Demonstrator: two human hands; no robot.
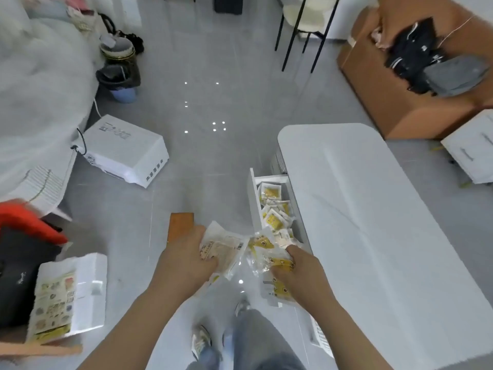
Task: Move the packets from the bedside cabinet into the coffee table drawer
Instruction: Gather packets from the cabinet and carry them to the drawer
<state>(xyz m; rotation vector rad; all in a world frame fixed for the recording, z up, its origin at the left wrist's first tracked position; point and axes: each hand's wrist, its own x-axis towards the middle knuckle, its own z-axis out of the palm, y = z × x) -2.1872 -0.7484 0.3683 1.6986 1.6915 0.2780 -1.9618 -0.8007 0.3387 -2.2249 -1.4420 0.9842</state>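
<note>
Left hand (186, 260) grips pale packets (226, 249) in curled fingers — right hand (301, 271) clutches yellow packets (269, 249) at the open drawer (253, 198).

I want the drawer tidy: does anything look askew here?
Yes. The packets in the drawer lie jumbled, tilted and overlapping, not stacked. The left hand and right hand each grip more.
</note>
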